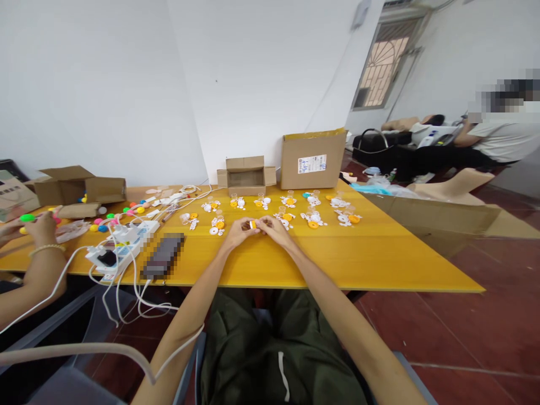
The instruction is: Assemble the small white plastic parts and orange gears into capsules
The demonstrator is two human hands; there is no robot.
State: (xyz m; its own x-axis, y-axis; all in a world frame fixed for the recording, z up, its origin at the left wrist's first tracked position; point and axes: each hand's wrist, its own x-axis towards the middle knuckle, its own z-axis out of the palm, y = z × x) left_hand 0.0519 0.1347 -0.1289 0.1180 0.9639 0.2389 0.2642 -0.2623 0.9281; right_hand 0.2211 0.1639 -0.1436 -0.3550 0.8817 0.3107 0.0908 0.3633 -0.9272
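My left hand [238,229] and my right hand [272,226] meet over the yellow table [358,256], fingers pinched together on a small orange and white plastic part [252,224]. Beyond them lie several groups of small white and orange plastic parts [313,219] with little clear cups, spread in rows across the table. What the fingertips do to the part is too small to make out.
An open small cardboard box [246,176] and a taller box [313,159] stand at the table's back edge. At left lie a power strip [126,242] with white cables, a dark phone [163,256], coloured caps, and another person's hand [40,228]. Someone sits far right.
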